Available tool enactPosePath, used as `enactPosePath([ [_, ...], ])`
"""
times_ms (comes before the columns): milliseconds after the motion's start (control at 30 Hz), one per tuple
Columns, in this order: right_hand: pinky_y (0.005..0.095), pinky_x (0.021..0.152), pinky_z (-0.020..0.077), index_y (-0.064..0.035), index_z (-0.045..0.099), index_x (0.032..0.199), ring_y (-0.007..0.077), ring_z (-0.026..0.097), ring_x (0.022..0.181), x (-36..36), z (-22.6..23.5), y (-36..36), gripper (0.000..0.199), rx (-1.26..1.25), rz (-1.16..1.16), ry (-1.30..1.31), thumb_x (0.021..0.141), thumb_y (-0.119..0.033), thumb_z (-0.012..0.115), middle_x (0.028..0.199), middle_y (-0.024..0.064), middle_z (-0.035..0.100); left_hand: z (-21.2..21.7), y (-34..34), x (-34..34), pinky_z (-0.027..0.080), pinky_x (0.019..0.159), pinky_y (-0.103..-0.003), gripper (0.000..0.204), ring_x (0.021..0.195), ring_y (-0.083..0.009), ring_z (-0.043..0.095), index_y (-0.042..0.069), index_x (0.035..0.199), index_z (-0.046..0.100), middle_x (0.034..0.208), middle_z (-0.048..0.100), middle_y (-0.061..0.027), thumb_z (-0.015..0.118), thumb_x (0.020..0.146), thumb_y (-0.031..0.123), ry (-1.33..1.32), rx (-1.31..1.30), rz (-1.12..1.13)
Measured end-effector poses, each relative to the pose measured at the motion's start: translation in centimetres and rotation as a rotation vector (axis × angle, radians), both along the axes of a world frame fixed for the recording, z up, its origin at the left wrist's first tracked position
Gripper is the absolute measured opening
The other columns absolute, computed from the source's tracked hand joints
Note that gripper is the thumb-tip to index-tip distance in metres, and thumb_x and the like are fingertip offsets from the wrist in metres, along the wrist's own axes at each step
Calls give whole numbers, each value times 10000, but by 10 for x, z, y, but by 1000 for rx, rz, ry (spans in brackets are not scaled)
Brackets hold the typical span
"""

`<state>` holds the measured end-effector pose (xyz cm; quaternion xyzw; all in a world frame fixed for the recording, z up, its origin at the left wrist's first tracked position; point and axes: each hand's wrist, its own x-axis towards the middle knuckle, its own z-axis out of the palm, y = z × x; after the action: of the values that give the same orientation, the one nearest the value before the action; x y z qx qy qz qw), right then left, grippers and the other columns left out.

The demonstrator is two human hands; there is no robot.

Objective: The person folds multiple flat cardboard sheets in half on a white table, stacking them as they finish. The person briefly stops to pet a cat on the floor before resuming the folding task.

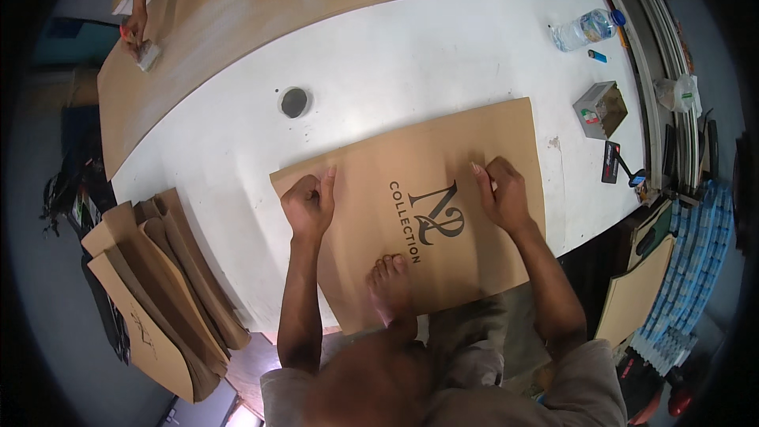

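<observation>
A flat brown paper sheet [443, 166] with a dark printed emblem lies on the white table [379, 71] in front of me. My left hand [310, 204] presses on the sheet's left part near its edge, fingers curled with the index finger stretched forward. My right hand [498, 190] rests on the sheet's right part, fingers bent and pressing down. My bare foot [390, 285] stands on the near part of the sheet, holding it flat.
A large brown paper sheet [261, 8] covers the far table; another person's hand [136, 32] works on it at far left. Folded brown bags [162, 285] are stacked at left. A round hole [295, 102], water bottle [585, 29], small open box [601, 109] and blue lighter [598, 55] lie on the table.
</observation>
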<state>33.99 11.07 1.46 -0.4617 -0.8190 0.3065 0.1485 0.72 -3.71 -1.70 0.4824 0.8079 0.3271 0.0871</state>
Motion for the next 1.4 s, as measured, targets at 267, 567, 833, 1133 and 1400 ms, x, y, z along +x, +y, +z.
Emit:
enactPosePath([
  [267, 525, 1065, 504, -27, 679, 1231, 389, 638, 1210, -50, -29, 61, 319, 423, 249, 44, 921, -87, 722, 1260, 182, 680, -13, 34, 38, 499, 1021, -482, 282, 1129, -366, 655, 48, 1156, 727, 1235, 696, -149, 774, 891, 128, 258, 48, -322],
  [567, 528, 1085, 505, 5, 673, 1221, 376, 643, 1206, -42, -47, 53, 349, 390, 302, 77, 906, -119, 756, 1243, 163, 699, -10, 63, 69, 543, 989, -462, 340, 1119, -348, 683, 50, 1216, 726, 1215, 718, -141, 802, 888, 95, 233, 28, -308],
  [833, 466, 885, 542, -40, 711, 1089, 334, 663, 1002, -14, -7, 91, 278, 274, 359, -56, 828, -23, 805, 1088, 117, 668, 20, 41, 29, 555, 723, -424, 183, 810, -296, 681, 74, 973, 770, 887, 720, -88, 861, 827, 136, 134, -87, -259],
  [1133, 502, 854, 486, -37, 603, 957, 385, 615, 978, -5, 3, 113, 165, -93, 349, -173, 887, -48, 752, 977, 148, 619, 24, 27, 2, 533, 651, -407, 134, 753, -304, 685, 27, 878, 759, 826, 723, -112, 824, 894, 143, -16, -292, -245],
  [1400, 483, 901, 461, -34, 668, 1122, 353, 606, 999, -15, -14, 105, 251, 133, 298, -144, 889, -68, 758, 983, 144, 635, 21, 31, -5, 519, 668, -413, 187, 756, -300, 644, 23, 849, 719, 795, 668, -99, 849, 858, 156, -80, -248, -152],
])
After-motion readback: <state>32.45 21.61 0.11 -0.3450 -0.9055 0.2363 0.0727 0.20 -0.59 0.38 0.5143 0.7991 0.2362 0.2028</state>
